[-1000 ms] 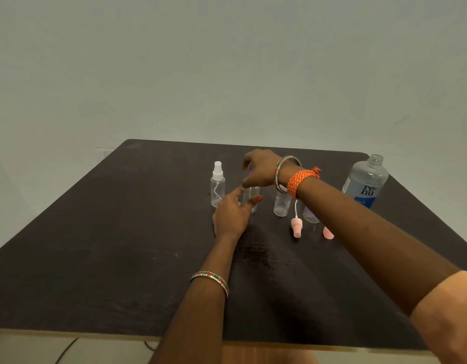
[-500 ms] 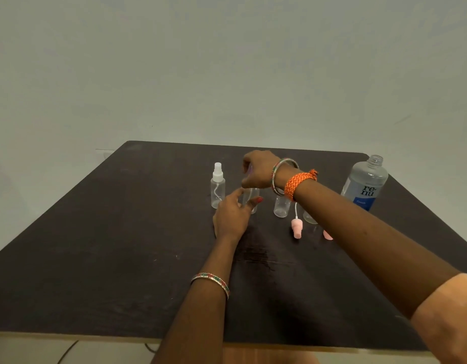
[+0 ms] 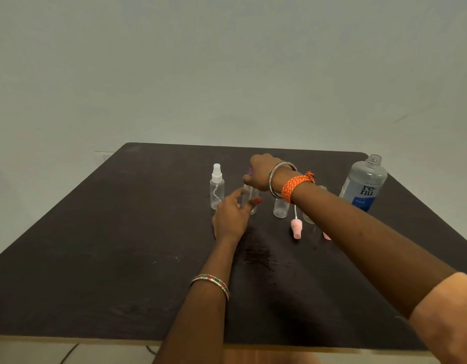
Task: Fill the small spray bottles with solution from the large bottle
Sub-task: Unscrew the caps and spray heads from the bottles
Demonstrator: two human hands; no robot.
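- The large bottle (image 3: 365, 183) stands on the far right part of the dark desk (image 3: 96, 258). Its long axis runs bottom to top and leans a little to the right in this wide-angle view, with the uncapped neck pointing up. It is clear, with a white-and-blue label.
- A small spray bottle (image 3: 217, 187) stands upright at the left end of the row. Its white spray top is fitted and points up, and a thin tube curls inside the clear body.
- Just to its right stands a second small bottle (image 3: 250, 199), upright and clear. The left hand (image 3: 233, 215) has its thumb and fingers curved round the lower body, though actual contact is hard to judge.
- The right hand (image 3: 261, 172) hovers over that bottle's top with its fingers curled round a small purple piece (image 3: 250, 169), most of which is hidden.
- A third small bottle (image 3: 280, 207) stands upright further right, clear, its upper part hidden behind the right wrist.
- A fourth clear bottle (image 3: 309, 218) shows only as a sliver beside the right forearm.
- A pink spray top (image 3: 296, 228) lies on the desk in front of the third bottle, its white tube pointing away from the person.
- A second pink piece (image 3: 327, 235) peeks out at the edge of the right forearm.
- The right wrist wears an orange woven band (image 3: 296, 185) and a bangle.
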